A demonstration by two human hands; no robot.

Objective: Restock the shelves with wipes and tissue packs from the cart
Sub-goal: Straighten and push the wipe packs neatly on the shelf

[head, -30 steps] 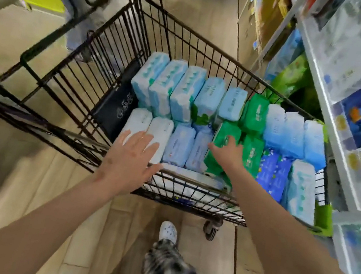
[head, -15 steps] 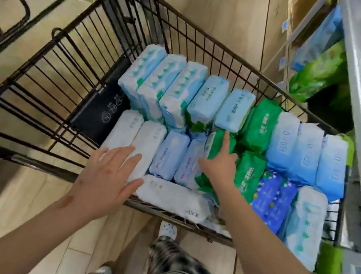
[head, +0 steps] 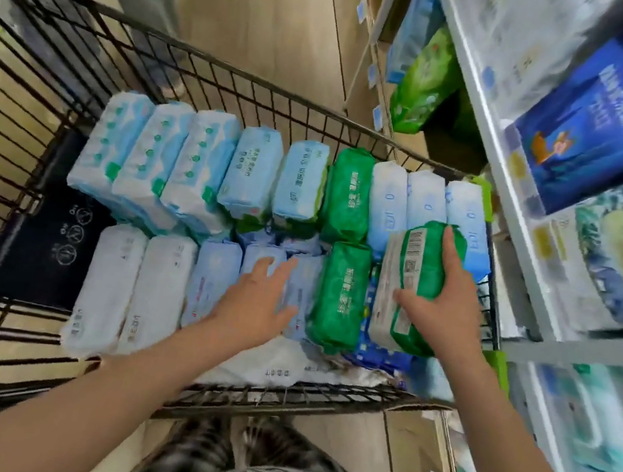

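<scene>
Your right hand (head: 443,299) grasps one green pack (head: 427,255), fingers curled round it, raised just above the cart's (head: 246,74) right end. Your left hand (head: 261,301) is released, fingers spread over pale blue packs (head: 211,281) mid-cart; contact unconfirmed. The cart is near full. Judgement: restocking of the shelves (head: 485,100) beside the cart has barely begun.

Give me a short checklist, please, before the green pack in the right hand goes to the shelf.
1. Right hand grip on green pack: fingers and thumb curled round it, ok.
2. Left hand free: open over light blue packs, ok.
3. Green pack clear of the cart's rows: cannot tell.
4. Cart beside shelf: ok.
5. Free slot on shelf: blurred, cannot tell.
</scene>
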